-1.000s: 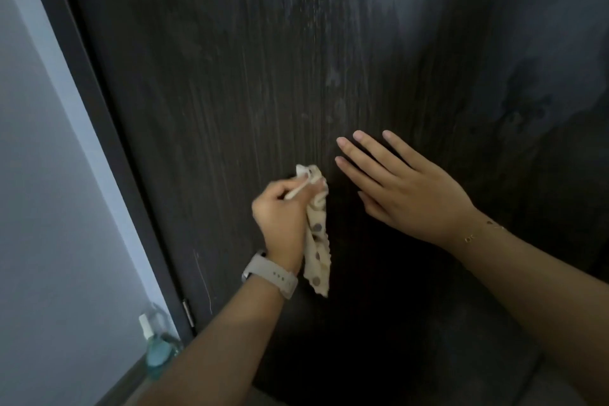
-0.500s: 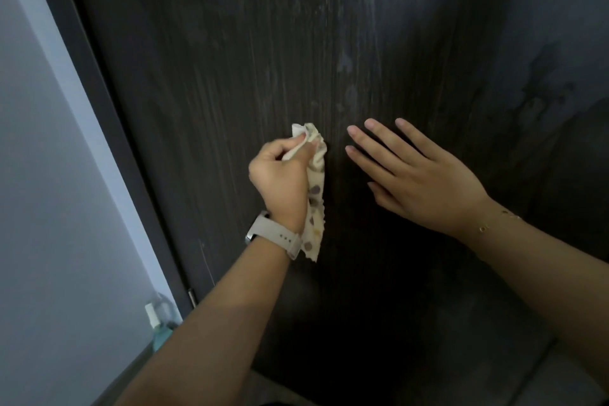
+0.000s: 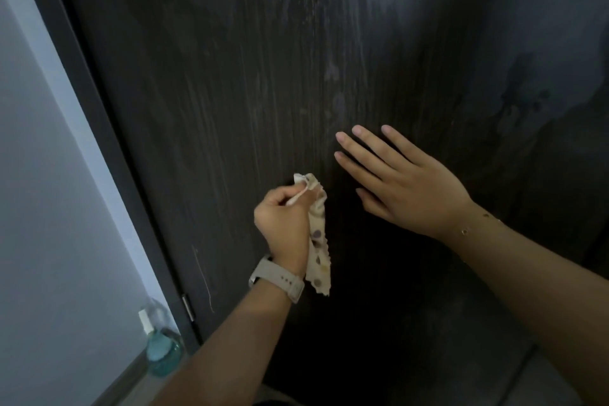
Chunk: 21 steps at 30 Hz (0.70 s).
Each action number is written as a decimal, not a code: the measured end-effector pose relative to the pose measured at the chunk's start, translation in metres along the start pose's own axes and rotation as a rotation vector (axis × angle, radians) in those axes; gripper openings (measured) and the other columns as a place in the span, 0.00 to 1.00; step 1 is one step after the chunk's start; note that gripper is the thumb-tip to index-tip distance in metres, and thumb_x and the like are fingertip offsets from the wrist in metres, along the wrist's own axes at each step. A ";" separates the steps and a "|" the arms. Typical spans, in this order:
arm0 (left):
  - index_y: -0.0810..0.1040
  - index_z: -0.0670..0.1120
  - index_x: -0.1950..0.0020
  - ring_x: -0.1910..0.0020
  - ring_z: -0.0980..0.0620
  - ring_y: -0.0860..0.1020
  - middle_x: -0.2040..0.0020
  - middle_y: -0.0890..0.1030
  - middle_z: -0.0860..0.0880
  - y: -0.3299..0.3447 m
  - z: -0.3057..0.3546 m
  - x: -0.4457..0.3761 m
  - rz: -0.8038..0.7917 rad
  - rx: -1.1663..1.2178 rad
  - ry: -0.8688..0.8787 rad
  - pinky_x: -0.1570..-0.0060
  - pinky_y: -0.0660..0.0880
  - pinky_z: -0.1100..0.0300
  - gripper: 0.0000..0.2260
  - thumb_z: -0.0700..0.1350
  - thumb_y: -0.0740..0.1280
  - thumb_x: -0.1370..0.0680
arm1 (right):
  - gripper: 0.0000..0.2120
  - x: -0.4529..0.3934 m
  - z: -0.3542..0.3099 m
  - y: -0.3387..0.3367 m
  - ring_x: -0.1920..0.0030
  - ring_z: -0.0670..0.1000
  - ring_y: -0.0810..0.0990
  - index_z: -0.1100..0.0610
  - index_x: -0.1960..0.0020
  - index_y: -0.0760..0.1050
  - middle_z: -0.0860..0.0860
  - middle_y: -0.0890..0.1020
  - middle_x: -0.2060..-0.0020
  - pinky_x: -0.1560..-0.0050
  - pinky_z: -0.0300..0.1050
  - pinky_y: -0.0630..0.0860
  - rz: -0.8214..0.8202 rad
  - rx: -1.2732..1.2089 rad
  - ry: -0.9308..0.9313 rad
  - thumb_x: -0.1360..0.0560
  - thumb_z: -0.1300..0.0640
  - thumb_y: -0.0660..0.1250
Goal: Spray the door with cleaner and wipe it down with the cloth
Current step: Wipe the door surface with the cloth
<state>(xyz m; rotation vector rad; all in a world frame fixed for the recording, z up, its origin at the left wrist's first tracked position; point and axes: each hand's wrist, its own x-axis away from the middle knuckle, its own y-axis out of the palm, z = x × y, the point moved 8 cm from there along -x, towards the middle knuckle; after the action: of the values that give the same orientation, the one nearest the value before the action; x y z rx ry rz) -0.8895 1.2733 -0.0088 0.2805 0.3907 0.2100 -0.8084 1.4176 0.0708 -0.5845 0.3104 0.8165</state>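
A dark wood-grain door (image 3: 230,92) fills the view, streaked with wet vertical wipe marks and a hazy patch at its upper right. My left hand (image 3: 283,224) grips a bunched cream cloth (image 3: 318,241) with coloured dots and holds it against the door; the cloth's tail hangs down past my watch strap. My right hand (image 3: 402,184) lies flat on the door with its fingers spread, just right of the cloth. A spray bottle (image 3: 161,349) with blue-green liquid stands on the floor by the door's hinge side, at lower left.
The dark door frame (image 3: 99,128) runs diagonally on the left, with a pale wall (image 3: 43,208) beyond it. A metal hinge (image 3: 188,306) sits low on the frame and another at the top left. Pale floor shows at the bottom right corner.
My left hand with the cloth went up the door half a second ago and has come back down. My right hand stays flat on the door.
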 end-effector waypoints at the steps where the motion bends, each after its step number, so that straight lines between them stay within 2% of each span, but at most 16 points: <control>1: 0.84 0.40 0.60 0.56 0.43 0.83 0.59 0.84 0.41 0.002 0.003 -0.007 0.011 -0.014 0.017 0.49 0.80 0.43 0.04 0.39 0.77 0.31 | 0.28 0.000 0.000 0.000 0.22 0.61 0.54 0.61 0.22 0.56 0.61 0.55 0.22 0.23 0.58 0.48 0.000 0.001 -0.001 0.17 0.46 0.45; 3: 0.84 0.40 0.59 0.55 0.44 0.83 0.58 0.84 0.41 0.008 0.020 -0.020 0.031 0.014 0.066 0.49 0.81 0.47 0.04 0.39 0.77 0.31 | 0.28 0.000 -0.001 0.001 0.22 0.61 0.53 0.61 0.22 0.55 0.61 0.55 0.22 0.23 0.58 0.48 -0.002 0.016 -0.004 0.17 0.46 0.46; 6: 0.84 0.41 0.60 0.55 0.51 0.83 0.57 0.83 0.41 0.012 0.038 -0.018 0.073 0.013 0.180 0.51 0.79 0.59 0.04 0.36 0.77 0.31 | 0.29 0.001 -0.001 0.001 0.22 0.61 0.54 0.61 0.22 0.56 0.61 0.55 0.22 0.23 0.58 0.48 -0.002 0.005 -0.005 0.17 0.46 0.44; 10: 0.84 0.43 0.60 0.56 0.50 0.82 0.57 0.82 0.42 0.005 0.024 -0.005 0.078 -0.030 0.168 0.52 0.78 0.60 0.05 0.36 0.77 0.32 | 0.29 0.000 -0.001 0.000 0.22 0.61 0.54 0.61 0.22 0.56 0.61 0.55 0.22 0.23 0.58 0.49 -0.001 -0.019 -0.002 0.17 0.46 0.44; 14: 0.83 0.47 0.62 0.56 0.52 0.81 0.56 0.82 0.41 0.009 0.047 -0.023 0.079 -0.020 0.227 0.56 0.76 0.66 0.07 0.35 0.76 0.31 | 0.29 0.001 -0.002 0.002 0.22 0.61 0.53 0.61 0.22 0.55 0.61 0.54 0.22 0.23 0.58 0.49 -0.001 0.000 0.000 0.17 0.46 0.45; 16: 0.84 0.45 0.61 0.56 0.52 0.82 0.56 0.82 0.41 0.011 0.049 -0.028 0.066 -0.008 0.246 0.55 0.78 0.64 0.06 0.36 0.76 0.30 | 0.29 0.000 -0.001 0.002 0.22 0.61 0.53 0.61 0.22 0.56 0.61 0.54 0.22 0.23 0.58 0.49 0.004 -0.001 0.002 0.17 0.46 0.45; 19: 0.83 0.41 0.59 0.57 0.50 0.82 0.59 0.82 0.43 0.000 0.022 -0.014 0.042 -0.119 0.257 0.53 0.80 0.54 0.04 0.37 0.77 0.30 | 0.29 0.000 -0.001 0.001 0.22 0.61 0.53 0.61 0.22 0.56 0.61 0.55 0.22 0.23 0.58 0.49 0.007 0.006 -0.001 0.17 0.46 0.46; 21: 0.83 0.42 0.59 0.56 0.51 0.82 0.58 0.83 0.44 -0.014 -0.003 -0.006 0.046 -0.127 0.168 0.49 0.80 0.49 0.05 0.37 0.77 0.31 | 0.29 0.001 -0.002 0.001 0.22 0.61 0.53 0.61 0.22 0.56 0.61 0.55 0.22 0.23 0.58 0.48 0.006 0.019 -0.003 0.17 0.46 0.46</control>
<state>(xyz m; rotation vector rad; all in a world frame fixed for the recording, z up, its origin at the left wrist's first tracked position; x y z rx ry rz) -0.8937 1.2592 -0.0142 0.1471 0.5351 0.3037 -0.8092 1.4178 0.0688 -0.5642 0.3169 0.8192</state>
